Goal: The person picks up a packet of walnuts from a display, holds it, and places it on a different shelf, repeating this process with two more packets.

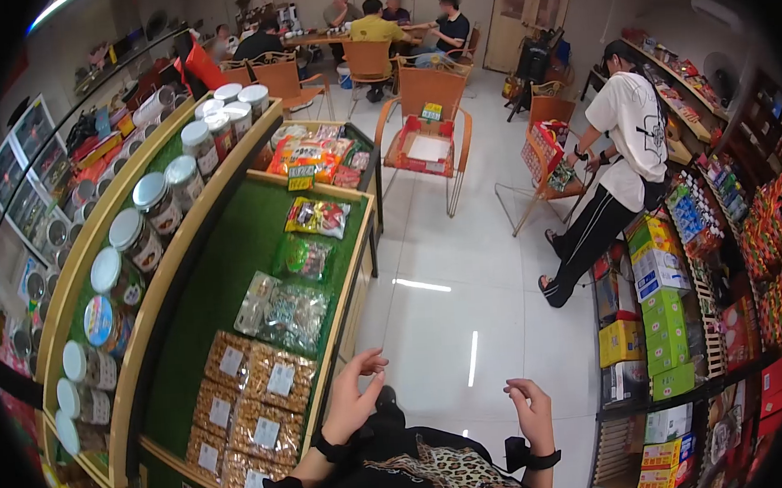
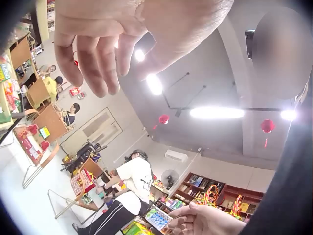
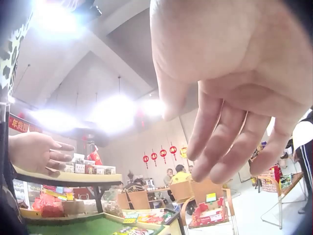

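Observation:
My left hand hovers beside the wooden edge of a green-lined display stand, its fingers loosely bent and holding nothing. Nearest to it lie clear packs of nut-like snacks with white labels, laid in rows. Out over the floor on the other side of my body is my right hand, also holding nothing. In the right wrist view the fingers of that hand hang relaxed and slightly spread. The left wrist view shows the left hand's fingers drooping loosely, with nothing against the palm.
Jars with pale lids line the stand's upper shelf. Shelves of boxed goods run along the right. A person in a white shirt bends by a chair holding a red box. Ahead stands another chair; people sit round a far table.

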Tool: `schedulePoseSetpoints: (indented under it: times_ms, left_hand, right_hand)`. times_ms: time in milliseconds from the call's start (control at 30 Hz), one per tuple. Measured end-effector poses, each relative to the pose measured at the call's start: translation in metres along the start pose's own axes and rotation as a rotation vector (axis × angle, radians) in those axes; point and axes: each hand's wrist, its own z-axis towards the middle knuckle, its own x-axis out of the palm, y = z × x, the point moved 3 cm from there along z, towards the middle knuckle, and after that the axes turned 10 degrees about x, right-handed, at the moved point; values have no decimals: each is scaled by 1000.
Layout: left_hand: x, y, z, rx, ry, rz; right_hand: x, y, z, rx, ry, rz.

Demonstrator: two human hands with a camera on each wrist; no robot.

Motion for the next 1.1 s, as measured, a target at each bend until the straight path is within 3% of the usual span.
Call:
schedulePoseSetpoints:
  times_ms: [233, 500, 667, 967, 1100]
  left_hand:
    - [-36, 21, 93, 87, -58, 39]
    - [-59, 53, 130, -40, -29, 56]
    - [-60, 78, 145, -220, -149, 62]
    - [-19, 92, 257, -154, -206, 165]
    - [15, 103, 315, -112, -214, 118]
  right_hand:
    - [51, 59, 92, -184, -14, -47]
    - [108, 83, 153, -131, 174, -112]
    - [124, 100, 215, -193, 283, -133]
    - [86, 117, 348, -332, 231, -179]
    - [57, 111, 410, -266, 241, -187]
